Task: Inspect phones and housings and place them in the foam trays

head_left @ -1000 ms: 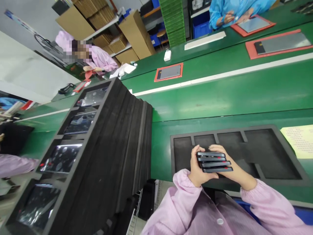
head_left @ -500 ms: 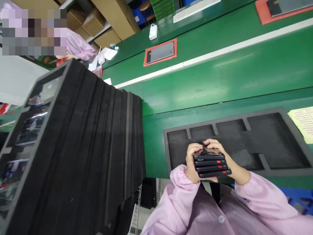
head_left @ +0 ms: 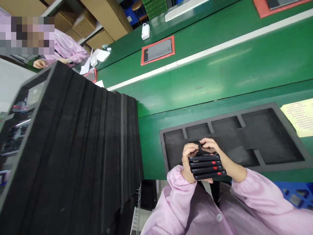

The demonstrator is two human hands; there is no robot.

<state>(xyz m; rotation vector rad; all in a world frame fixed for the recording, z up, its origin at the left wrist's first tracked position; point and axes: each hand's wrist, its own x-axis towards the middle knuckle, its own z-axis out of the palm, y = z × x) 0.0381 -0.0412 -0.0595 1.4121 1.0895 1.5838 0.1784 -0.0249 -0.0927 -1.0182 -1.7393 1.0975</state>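
Tilted differently from a second ago, when mostly edges faced the wearer, the stack of four phone-like devices (head_left: 204, 164) now shows the glossy face of its top piece, and the view has swung down and to the right. Both hands grip the stack: the left hand (head_left: 186, 160) wraps its left side with curled fingers, while the right hand (head_left: 223, 157) clasps the right side, its fingertips over the far top edge. Taking the black foam tray (head_left: 283, 166) as landmark, the stack is held at its near rim, left of the middle; whether it touches the tray is hidden. Neither hand is clearly nearer to the devices. Their red-tabbed edges face the wearer, running roughly along the tray's long axis; foreshortening hides which side is longer. Left of the tray, a tall pile of foam trays (head_left: 85, 147) stands on the green surface (head_left: 232, 71); just beside its right end lies a yellow printed sheet (head_left: 299, 119). Well beyond its far rim, a gray panel (head_left: 158, 50) rests on a red mat (head_left: 173, 47).
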